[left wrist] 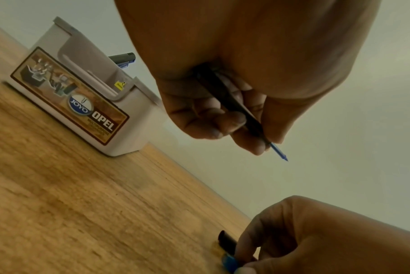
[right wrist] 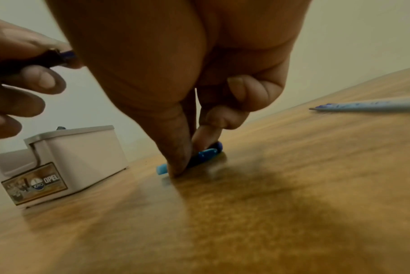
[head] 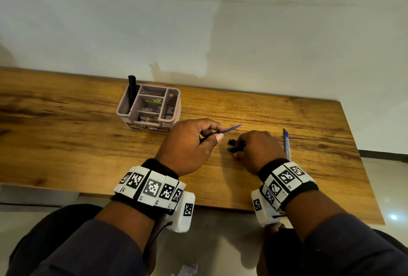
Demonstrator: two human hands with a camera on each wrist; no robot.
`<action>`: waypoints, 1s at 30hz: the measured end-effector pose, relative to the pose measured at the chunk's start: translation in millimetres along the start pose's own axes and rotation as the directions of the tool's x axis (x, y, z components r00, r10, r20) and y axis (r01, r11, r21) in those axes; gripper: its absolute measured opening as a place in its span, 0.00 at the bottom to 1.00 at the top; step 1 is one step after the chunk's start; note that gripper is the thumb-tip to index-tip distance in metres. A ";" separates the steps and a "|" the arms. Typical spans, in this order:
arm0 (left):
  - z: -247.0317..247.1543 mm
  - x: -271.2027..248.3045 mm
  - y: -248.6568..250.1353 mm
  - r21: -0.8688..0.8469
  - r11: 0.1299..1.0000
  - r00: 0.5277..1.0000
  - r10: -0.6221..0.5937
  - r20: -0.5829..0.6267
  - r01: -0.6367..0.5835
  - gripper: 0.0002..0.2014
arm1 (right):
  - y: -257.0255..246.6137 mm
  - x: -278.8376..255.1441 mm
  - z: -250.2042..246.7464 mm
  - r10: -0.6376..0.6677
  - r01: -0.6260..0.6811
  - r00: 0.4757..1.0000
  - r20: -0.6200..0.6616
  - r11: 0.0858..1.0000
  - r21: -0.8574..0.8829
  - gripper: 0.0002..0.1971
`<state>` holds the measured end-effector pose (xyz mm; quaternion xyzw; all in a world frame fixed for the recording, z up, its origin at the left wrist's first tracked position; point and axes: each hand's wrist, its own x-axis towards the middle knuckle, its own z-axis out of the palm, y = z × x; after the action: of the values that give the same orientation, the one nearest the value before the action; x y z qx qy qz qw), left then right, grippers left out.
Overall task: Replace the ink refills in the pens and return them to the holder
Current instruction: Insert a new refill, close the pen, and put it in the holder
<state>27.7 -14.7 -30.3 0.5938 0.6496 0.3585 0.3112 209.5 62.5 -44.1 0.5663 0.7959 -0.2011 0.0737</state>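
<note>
Your hands work mid-table (head: 66, 143), with bare wood to the left and the front edge near your wrists. The holder (head: 150, 108) near the wall keeps one dark pen (head: 132, 90) in its left compartment. Your left hand (head: 187, 147) grips a pen barrel (head: 223, 132), refill protruding. Your right hand (head: 258, 150) pinches a pen cap (right wrist: 204, 155) on the table; spare refills (head: 286, 143) lie just right.

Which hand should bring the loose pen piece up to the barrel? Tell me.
Right. The right hand already pinches the small black-and-blue pen piece on the table, while the left hand is occupied holding the pen barrel.
</note>
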 end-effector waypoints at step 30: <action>-1.1 1.3 3.4 0.026 1.000 1.000 0.006 0.006 -0.007 0.08 | 21.8 -8.1 -44.0 -0.039 0.239 0.958 -0.283 0.650 0.721 0.09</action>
<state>28.6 -13.3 -26.8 0.6009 0.6514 0.3494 0.3041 237.4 79.2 -6.5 0.5031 0.6863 -0.4450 -0.2790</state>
